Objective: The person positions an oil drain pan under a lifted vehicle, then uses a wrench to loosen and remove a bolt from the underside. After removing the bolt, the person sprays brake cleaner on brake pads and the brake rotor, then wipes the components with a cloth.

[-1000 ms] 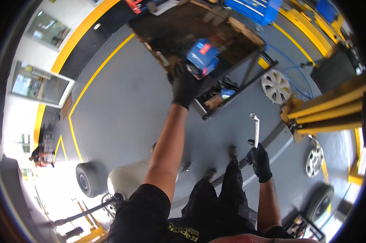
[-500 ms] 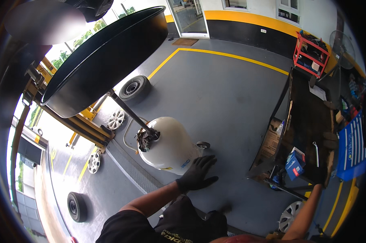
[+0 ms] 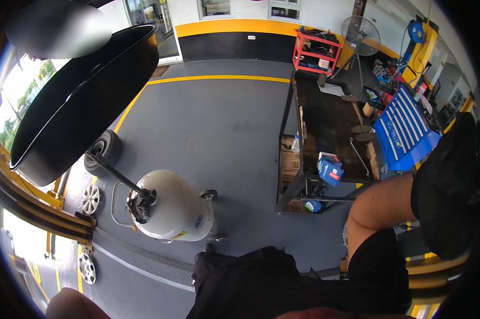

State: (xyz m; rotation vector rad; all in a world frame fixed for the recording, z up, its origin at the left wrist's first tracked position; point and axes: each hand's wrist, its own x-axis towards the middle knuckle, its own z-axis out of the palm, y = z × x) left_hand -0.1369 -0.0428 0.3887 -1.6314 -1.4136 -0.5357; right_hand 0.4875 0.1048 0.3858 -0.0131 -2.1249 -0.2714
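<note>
Black glove on the right hand point(image 3: 447, 191), raised at the right edge of the scene and very close to the camera, elbow bent and forearm point(image 3: 381, 204) bare. Fingers lost in the dark there; impossible to tell whether curled, spread or wrapped around anything. Left hand out of view, its state impossible to tell; only a blurred patch of bare skin point(image 3: 72, 307) at the near left.

Farther off than the glove, a blue tool chest point(image 3: 405, 130), just right of a dark workbench point(image 3: 325, 114). Lying aslant on the right half of the bench top, a silvery wrench point(image 3: 359, 157), close to the rough right edge. Blue boxes point(image 3: 330, 170) at the near edge, left of the wrench and apart from it. White paper point(image 3: 331, 89) toward the far edge. Brown cartons point(image 3: 289, 165) lower down, along the left side.

Wide stretch of grey floor point(image 3: 229, 127) between the bench and a white wheeled tank point(image 3: 171, 207) at the left, with room for walking between. Left of the tank, a tilted black pan point(image 3: 86, 106) on a slanting pole, large across the far left. On the near side, a grey metal strip point(image 3: 144, 260) along the floor. Bounding the far floor, a yellow line point(image 3: 219, 78); beyond its right end, a red cart point(image 3: 318, 50) and a standing fan point(image 3: 360, 36).
</note>
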